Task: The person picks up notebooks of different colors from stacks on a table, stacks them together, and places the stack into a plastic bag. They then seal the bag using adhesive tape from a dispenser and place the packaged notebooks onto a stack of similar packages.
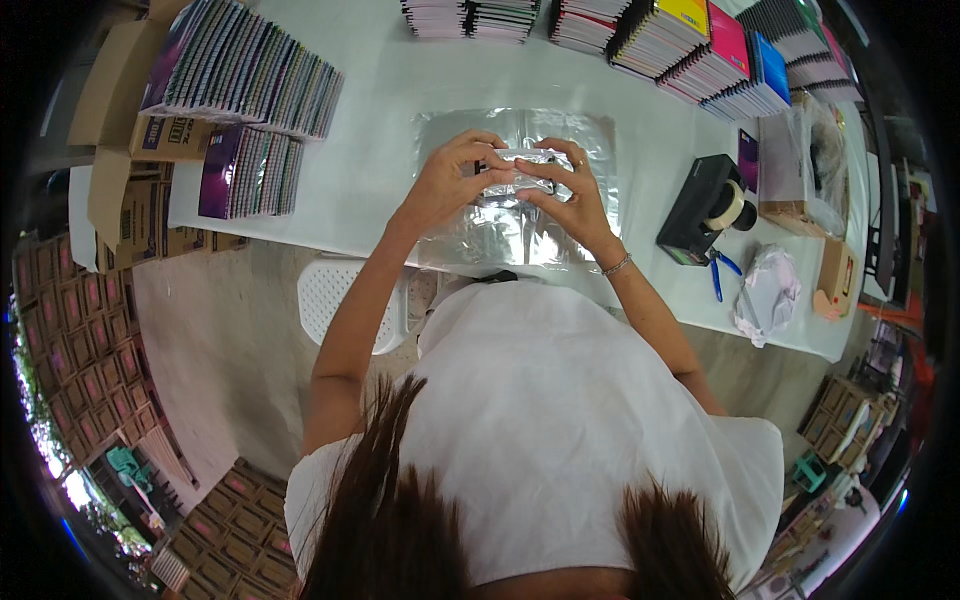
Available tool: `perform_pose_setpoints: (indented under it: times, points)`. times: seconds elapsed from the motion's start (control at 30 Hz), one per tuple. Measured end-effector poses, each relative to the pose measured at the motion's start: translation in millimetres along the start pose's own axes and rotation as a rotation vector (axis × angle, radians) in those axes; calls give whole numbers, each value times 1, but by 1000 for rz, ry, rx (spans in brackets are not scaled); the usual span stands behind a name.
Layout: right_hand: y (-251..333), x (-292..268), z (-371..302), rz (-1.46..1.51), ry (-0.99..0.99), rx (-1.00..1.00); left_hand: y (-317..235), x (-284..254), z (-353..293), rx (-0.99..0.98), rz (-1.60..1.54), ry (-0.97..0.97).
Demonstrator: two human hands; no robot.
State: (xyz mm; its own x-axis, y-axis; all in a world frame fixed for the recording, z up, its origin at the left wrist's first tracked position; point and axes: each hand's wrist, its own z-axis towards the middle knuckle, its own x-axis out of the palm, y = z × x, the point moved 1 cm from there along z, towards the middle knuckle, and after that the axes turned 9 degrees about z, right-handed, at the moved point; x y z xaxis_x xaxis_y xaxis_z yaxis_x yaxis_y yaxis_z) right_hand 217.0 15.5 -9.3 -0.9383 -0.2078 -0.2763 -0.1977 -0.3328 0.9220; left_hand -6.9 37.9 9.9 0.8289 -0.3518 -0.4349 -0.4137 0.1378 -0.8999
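Note:
Both my hands meet above a flat layer of clear plastic bags point(535, 240) near the table's front edge. Between them is a small piece of clear plastic point(538, 156), shiny and whitish along its upper edge; whether it is a packet or a folded bag, I cannot make out. My left hand point(456, 182) pinches its left side, fingers bent inward. From the other side my right hand point(568, 188) grips it with thumb and fingertips, the fingers almost touching those of the left. Part of the plastic is hidden behind the fingers.
Spiral notebooks point(235, 65) stand stacked at left, with more notebooks point(660, 40) along the far edge. At right are a black tape dispenser point(690, 210), blue-handled pliers point(717, 278) and crumpled plastic point(768, 290). A white plastic stool point(322, 300) sits below the table's front edge.

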Motion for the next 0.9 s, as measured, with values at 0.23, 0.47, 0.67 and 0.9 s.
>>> perform_pose_setpoints:
  times: [0.23, 0.47, 0.67, 0.9]
  points:
    - [1, 31, -26, -372, -328, -171, -12, 7, -22, 409, 415, -101]
    - [14, 27, -47, -432, -527, -52, -3, 21, -19, 575, 460, -218]
    - [-25, -113, -159, -618, -1235, 429, 3, 24, -16, 665, 508, -244]
    - [-45, -171, -187, 354, -1153, 607, 1, 23, -14, 667, 472, -246]
